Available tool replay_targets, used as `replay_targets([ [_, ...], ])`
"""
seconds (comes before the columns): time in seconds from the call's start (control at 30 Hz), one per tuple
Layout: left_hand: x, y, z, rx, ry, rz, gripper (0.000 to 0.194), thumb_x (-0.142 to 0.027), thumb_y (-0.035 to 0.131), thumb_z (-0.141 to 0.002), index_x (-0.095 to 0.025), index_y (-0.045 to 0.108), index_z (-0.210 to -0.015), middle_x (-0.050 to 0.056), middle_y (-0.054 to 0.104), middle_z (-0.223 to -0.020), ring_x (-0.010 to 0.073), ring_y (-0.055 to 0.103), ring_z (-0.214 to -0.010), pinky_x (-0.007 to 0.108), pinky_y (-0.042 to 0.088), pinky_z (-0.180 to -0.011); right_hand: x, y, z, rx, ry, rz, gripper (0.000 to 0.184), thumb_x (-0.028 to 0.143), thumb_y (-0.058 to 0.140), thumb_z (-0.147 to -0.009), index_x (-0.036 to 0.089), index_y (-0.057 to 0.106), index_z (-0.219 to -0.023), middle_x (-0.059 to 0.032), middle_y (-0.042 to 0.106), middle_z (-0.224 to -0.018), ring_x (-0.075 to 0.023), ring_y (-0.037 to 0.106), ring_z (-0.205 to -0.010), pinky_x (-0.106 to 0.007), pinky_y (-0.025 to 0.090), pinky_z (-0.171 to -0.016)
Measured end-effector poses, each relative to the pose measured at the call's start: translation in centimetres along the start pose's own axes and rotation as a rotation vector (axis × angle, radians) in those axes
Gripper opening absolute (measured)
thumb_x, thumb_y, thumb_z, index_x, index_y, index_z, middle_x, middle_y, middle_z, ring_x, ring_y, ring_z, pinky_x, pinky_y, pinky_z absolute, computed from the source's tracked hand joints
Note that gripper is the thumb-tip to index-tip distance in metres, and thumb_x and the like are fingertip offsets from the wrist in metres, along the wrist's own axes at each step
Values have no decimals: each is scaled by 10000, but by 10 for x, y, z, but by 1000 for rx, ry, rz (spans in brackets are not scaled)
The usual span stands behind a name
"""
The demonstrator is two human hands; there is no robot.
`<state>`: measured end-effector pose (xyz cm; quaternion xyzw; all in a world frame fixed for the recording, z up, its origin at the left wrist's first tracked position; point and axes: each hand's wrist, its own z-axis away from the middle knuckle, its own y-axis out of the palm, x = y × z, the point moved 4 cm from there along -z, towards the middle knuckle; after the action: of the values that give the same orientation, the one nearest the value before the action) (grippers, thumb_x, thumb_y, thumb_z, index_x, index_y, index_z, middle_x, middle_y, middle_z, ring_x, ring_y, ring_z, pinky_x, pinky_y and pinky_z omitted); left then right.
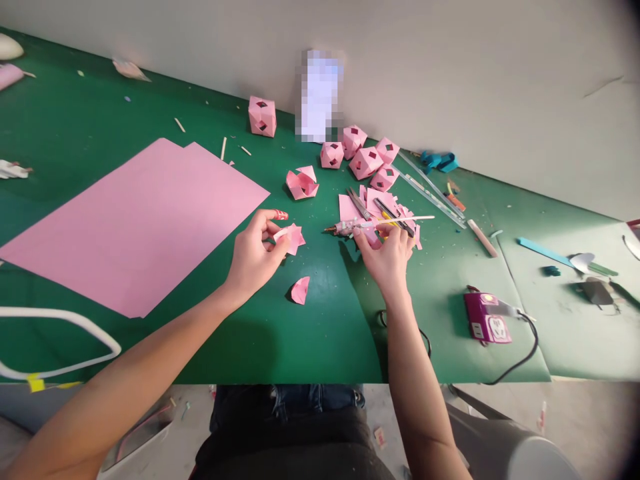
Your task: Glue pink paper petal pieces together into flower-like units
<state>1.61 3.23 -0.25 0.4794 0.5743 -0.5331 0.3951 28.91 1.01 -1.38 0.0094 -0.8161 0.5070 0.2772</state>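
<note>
Between the thumb and fingers of my left hand is a small folded pink paper piece, held just above the table. My right hand is closed around a hot glue gun, its tip pointing left toward the paper piece but apart from it. A white glue stick juts out of the gun's back end. A curved pink paper piece lies below my left hand. Beyond the hands sits a partly open pink paper shape. Scissors and a cutter rest on pink paper scraps behind my right hand.
Large pink sheets cover the left of the green table. Several finished-looking paper balls and a bigger one stand near the wall, by a blurred phone-like screen. At right are a purple power socket with a cord and clear strips.
</note>
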Motion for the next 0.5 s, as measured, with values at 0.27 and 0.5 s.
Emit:
replay_targets([
  [0.27,2,0,-1,-3,-9,-15,276,-244,666,-844,-227,619,-1116,-32,634,-781,154,725,-644,255,590,-560,-18,7,2,110,-28,61,505,555,774,-773,212,516,-1040,-182,663,-1140,-376,567,-1162,-581,451,-1047],
  [0.5,7,-1,-2,-17,-14,-7,304,-228,679,-833,-242,618,-1130,-21,652,-805,170,735,-687,262,591,-562,-7,1,0,137,43,-33,363,441,693,-782,257,432,-954,-134,673,-1006,-338,629,-995,-525,507,-929],
])
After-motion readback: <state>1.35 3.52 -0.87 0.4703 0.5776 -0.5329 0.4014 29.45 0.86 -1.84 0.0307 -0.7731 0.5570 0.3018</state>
